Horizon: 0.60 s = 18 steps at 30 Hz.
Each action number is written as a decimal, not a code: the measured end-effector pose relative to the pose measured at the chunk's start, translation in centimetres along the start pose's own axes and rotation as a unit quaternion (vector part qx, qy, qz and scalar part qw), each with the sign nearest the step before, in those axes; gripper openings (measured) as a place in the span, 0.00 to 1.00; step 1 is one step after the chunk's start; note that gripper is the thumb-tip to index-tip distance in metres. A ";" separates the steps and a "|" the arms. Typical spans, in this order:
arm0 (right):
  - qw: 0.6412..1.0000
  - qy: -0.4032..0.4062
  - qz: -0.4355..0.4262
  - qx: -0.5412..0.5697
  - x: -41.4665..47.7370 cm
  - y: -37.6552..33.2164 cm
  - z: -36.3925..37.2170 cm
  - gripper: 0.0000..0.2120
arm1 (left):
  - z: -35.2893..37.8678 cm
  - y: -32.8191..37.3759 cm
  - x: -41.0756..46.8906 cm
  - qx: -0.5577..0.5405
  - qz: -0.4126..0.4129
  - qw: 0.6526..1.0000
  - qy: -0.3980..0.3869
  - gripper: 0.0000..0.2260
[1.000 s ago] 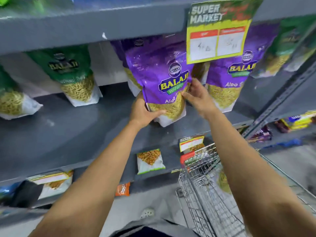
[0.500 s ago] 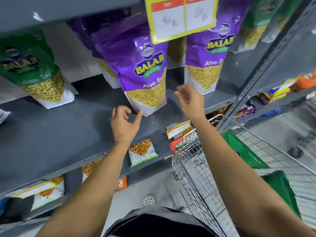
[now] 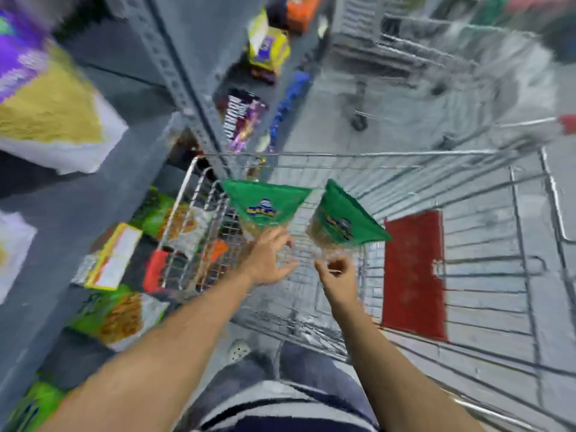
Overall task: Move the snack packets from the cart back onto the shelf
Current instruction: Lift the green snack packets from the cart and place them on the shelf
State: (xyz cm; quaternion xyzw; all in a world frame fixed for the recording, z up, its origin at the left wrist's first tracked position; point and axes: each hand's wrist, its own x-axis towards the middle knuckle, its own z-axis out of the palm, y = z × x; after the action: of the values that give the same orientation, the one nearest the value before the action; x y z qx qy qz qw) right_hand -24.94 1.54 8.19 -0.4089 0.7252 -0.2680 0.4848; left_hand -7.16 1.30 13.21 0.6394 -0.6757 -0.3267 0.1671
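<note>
Your left hand [image 3: 270,260] reaches into the cart [image 3: 343,155] with fingers spread wide, just at the lower edge of a green snack packet [image 3: 265,204] standing at 12 o'clock from it. Your right hand [image 3: 338,271] is loosely curled, empty, below a second green packet [image 3: 346,219]. The shelf [image 3: 62,219] lies at 9 o'clock.
</note>
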 end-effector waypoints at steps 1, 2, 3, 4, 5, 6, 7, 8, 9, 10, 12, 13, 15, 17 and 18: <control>0.999 -0.007 0.031 -0.022 1.3 1.3 -0.4 0.23 | 1.3 -0.3 2.2 0.016 -0.003 0.998 -0.067 0.23; 0.998 -0.014 0.047 -0.049 2.6 2.2 -0.8 0.28 | 2.3 -0.4 4.2 0.030 -0.012 0.992 -0.121 0.26; 0.996 -0.018 0.051 -0.076 4.1 3.1 -1.3 0.33 | 3.5 -0.8 6.3 0.038 -0.026 0.987 -0.151 0.31; 0.994 -0.016 0.048 -0.094 5.8 4.1 -1.8 0.38 | 4.6 -1.3 8.2 0.040 -0.043 0.986 -0.153 0.36; 0.994 -0.010 0.038 -0.101 7.6 5.0 -2.3 0.43 | 5.9 -2.1 10.1 0.038 -0.064 0.987 -0.144 0.40; 0.995 -0.006 0.018 -0.102 9.2 5.8 -2.7 0.45 | 6.9 -2.3 11.7 0.032 -0.084 0.987 -0.130 0.43; 0.995 -0.005 -0.010 -0.100 10.9 6.6 -3.1 0.45 | 7.8 -2.5 13.2 0.020 -0.101 0.987 -0.120 0.44; 0.994 -0.010 -0.036 -0.099 12.4 7.3 -3.2 0.44 | 8.7 -2.6 14.6 0.003 -0.122 0.985 -0.120 0.42; 0.993 -0.019 -0.052 -0.104 13.7 7.7 -3.1 0.42 | 9.2 -2.6 16.0 -0.015 -0.142 0.982 -0.121 0.39; 0.992 -0.028 -0.060 -0.106 14.8 7.9 -2.9 0.40 | 9.7 -2.7 17.1 -0.021 -0.160 0.979 -0.125 0.36; 0.992 -0.043 -0.079 -0.088 16.4 7.8 -2.4 0.35 | 10.1 -2.8 18.5 -0.013 -0.172 0.976 -0.132 0.33; 0.992 -0.048 -0.090 -0.075 16.7 7.7 -2.0 0.33 | 10.3 -3.0 18.7 -0.018 -0.174 0.975 -0.135 0.33; 0.991 -0.047 -0.111 -0.055 17.3 7.7 -1.5 0.28 | 10.2 -3.0 18.6 -0.032 -0.178 0.974 -0.133 0.33; 0.993 -0.066 -0.092 -0.029 17.6 7.9 -1.4 0.24 | 10.0 -2.9 17.8 -0.069 -0.183 0.970 -0.148 0.31; 0.994 -0.084 -0.073 -0.018 17.4 7.9 -1.6 0.25 | 9.8 -2.5 17.4 -0.083 -0.180 0.968 -0.154 0.32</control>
State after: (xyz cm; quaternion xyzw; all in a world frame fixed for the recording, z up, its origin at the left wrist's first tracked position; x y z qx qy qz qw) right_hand -32.46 -9.19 -5.84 -0.4907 0.6548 -0.2544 0.5155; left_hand -13.77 -13.32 1.01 0.6769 -0.5374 -0.5003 0.0519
